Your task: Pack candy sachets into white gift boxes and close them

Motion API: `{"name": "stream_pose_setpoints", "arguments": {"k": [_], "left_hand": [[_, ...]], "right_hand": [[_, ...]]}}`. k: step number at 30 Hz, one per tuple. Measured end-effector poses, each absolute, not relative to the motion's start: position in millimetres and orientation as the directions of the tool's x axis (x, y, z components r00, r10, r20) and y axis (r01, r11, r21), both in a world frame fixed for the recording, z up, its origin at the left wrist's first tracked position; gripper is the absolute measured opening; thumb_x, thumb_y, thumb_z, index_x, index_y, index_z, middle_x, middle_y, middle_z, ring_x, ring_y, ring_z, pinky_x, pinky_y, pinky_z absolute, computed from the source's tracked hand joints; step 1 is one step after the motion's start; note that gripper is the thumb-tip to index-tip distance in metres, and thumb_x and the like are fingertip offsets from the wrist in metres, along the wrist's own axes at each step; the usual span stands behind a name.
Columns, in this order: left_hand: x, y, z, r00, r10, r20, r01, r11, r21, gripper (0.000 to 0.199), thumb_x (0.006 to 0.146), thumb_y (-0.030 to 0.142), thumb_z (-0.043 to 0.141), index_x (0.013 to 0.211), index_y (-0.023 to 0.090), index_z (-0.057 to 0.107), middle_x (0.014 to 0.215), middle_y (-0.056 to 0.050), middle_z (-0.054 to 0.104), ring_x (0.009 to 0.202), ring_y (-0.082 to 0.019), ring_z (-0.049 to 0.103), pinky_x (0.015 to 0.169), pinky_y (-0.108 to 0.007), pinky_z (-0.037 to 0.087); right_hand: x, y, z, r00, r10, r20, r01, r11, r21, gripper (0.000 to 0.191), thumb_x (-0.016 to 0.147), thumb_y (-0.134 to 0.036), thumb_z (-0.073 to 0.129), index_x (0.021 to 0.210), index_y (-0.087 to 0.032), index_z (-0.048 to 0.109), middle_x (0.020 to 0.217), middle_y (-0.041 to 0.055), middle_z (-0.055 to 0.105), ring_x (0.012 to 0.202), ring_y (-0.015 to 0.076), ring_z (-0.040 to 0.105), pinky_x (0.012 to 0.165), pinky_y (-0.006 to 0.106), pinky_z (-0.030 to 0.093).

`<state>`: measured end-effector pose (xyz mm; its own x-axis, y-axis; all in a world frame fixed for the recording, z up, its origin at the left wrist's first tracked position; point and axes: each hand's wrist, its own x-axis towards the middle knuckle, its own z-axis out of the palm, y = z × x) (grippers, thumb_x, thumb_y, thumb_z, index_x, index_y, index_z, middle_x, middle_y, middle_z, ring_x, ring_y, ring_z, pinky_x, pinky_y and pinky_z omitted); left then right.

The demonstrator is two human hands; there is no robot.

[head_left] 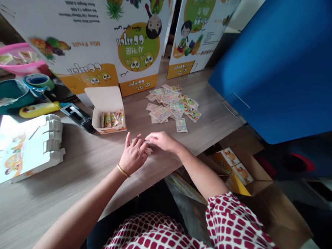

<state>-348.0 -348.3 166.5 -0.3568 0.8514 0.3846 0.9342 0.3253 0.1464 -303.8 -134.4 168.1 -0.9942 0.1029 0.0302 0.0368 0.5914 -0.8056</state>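
Observation:
My left hand (135, 152), with a bangle at the wrist, is over the near part of the table, its fingers mostly curled and one finger raised. Meeting it from the right is my right hand (163, 141), fingertips pressed together. A small pale bit shows between and below the fingers; whatever they hold is mostly hidden. Just beyond, an open small carton (110, 127) stands with its lid up and a row of small sachets (113, 119) inside. To its right lies a loose heap of sachets (170, 100), a single sachet (181, 125) at its near edge.
Flattened cartons (17, 150) are stacked at left. Behind them are a black stapler-like tool (79, 116), a yellow-handled tool (40, 109), tape (38, 81), a teal basket (8, 96) and a pink basket (21, 66). Large printed boxes (88, 53) stand behind; a blue panel (285, 71) is at right.

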Motion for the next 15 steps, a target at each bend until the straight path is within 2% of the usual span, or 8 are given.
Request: {"name": "stream_pose_setpoints", "arguments": {"k": [2,4,6,8,10,12,13,15], "left_hand": [[-353.0,-347.8,164.0,-0.387,0.864,0.323,0.922,0.35,0.169,0.017,0.091,0.019,0.054,0.103,0.019,0.065,0.102,-0.012,0.068,0.11,-0.031,0.064,0.115,-0.057,0.039],[-357.9,-348.1,158.5,-0.408,0.854,0.321,0.911,0.357,0.206,0.026,0.09,0.019,0.053,0.113,0.016,0.064,0.099,-0.013,0.067,0.1,-0.031,0.064,0.102,-0.051,0.048],[-362.4,-348.5,151.4,-0.419,0.832,0.362,0.904,0.345,0.252,0.043,0.09,0.019,0.052,0.132,0.013,0.055,0.109,-0.016,0.068,0.103,-0.032,0.063,0.098,-0.05,0.049],[-365.7,-349.1,145.6,-0.431,0.814,0.39,0.897,0.338,0.286,0.046,0.091,0.02,0.051,0.136,0.012,0.05,0.115,-0.018,0.068,0.106,-0.032,0.063,0.097,-0.049,0.049],[-366.6,-349.8,143.2,-0.434,0.806,0.403,0.896,0.338,0.289,0.033,0.091,0.02,0.051,0.124,0.014,0.056,0.117,-0.019,0.067,0.114,-0.033,0.062,0.099,-0.05,0.048],[-365.0,-350.4,144.8,-0.41,0.804,0.43,0.909,0.325,0.26,0.02,0.091,0.02,0.053,0.109,0.017,0.059,0.133,-0.021,0.061,0.133,-0.037,0.052,0.111,-0.057,0.039],[-363.8,-350.8,146.7,-0.394,0.802,0.448,0.917,0.315,0.243,0.017,0.09,0.02,0.054,0.107,0.017,0.059,0.144,-0.022,0.054,0.143,-0.039,0.042,0.117,-0.062,0.031],[-362.4,-351.2,151.0,-0.366,0.806,0.465,0.93,0.296,0.219,0.019,0.09,0.021,0.055,0.108,0.019,0.06,0.155,-0.019,0.046,0.153,-0.042,0.027,0.122,-0.069,0.016]], "right_hand": [[-322.8,-116.8,165.4,-0.95,0.299,0.096,0.138,0.672,-0.727,0.027,0.101,-0.032,0.054,0.108,-0.016,0.074,0.117,0.0116,0.074,0.11,0.0246,0.066,0.1,0.036,0.049],[-345.9,-93.8,162.7,-0.85,0.498,0.172,0.326,0.754,-0.57,0.029,0.097,-0.028,0.061,0.118,-0.011,0.069,0.138,0.0217,0.062,0.131,0.0331,0.054,0.11,0.047,0.042],[-363.9,-77.2,160.6,-0.801,0.565,0.2,0.455,0.79,-0.41,0.035,0.09,-0.023,0.069,0.122,-0.009,0.066,0.148,0.0244,0.052,0.142,0.0381,0.042,0.114,0.054,0.038],[-370.1,-74.1,159.7,-0.822,0.531,0.205,0.445,0.824,-0.351,0.03,0.09,-0.017,0.066,0.119,-0.01,0.065,0.145,0.0224,0.055,0.142,0.0364,0.041,0.114,0.052,0.037],[-363.3,-84.7,160.5,-0.827,0.505,0.249,0.398,0.837,-0.375,0.023,0.095,-0.014,0.056,0.116,-0.011,0.065,0.132,0.0198,0.064,0.133,0.0318,0.051,0.112,0.047,0.04],[-347.3,-103.6,162.5,-0.853,0.47,0.228,0.322,0.817,-0.479,0.021,0.098,-0.017,0.051,0.114,-0.013,0.065,0.116,0.0154,0.07,0.115,0.0269,0.062,0.102,0.04,0.046],[-338.3,-113.5,163.8,-0.901,0.403,0.162,0.253,0.79,-0.559,0.02,0.098,-0.02,0.052,0.112,-0.014,0.066,0.108,0.0121,0.072,0.105,0.0243,0.065,0.095,0.037,0.049],[-324.0,-127.9,166.4,-0.994,0.112,0.0,0.076,0.671,-0.737,0.018,0.097,-0.027,0.057,0.108,-0.018,0.068,0.1,0.0054,0.074,0.092,0.02,0.068,0.085,0.031,0.052]]}}
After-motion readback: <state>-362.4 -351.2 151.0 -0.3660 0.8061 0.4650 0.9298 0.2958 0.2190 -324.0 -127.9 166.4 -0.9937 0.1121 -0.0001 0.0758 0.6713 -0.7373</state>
